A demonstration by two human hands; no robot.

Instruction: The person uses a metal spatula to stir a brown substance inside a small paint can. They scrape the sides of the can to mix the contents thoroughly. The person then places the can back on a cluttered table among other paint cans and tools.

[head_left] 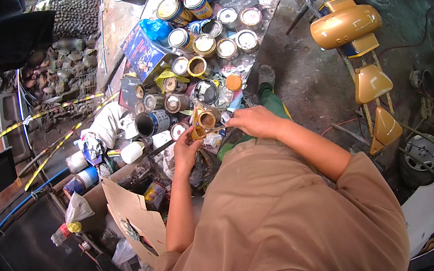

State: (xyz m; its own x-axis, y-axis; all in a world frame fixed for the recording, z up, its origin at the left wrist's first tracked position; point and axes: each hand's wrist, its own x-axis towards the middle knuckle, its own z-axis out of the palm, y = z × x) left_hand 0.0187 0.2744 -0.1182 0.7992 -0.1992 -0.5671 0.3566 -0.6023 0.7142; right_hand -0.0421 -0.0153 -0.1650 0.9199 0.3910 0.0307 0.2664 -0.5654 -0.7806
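My left hand (188, 148) is closed around a small cup of ochre-gold paint (198, 133). My right hand (253, 122) pinches a thin stick (218, 129) that reaches toward that cup. Just behind the cup sits an open tin with brownish paint (207, 118). To its left are a white-lidded tin (178, 131) and a large dark open can (145, 124). An orange-lidded jar (233, 83) and a black-lidded can (206, 91) stand farther back among several other paint tins.
The cluttered bench has a blue box (144, 56), a white cloth (104, 123) and a white bottle (132, 152). Gold-painted parts (345, 25) rest on a stand at right, near a wheel (421, 155). Torn cardboard (134, 217) lies lower left.
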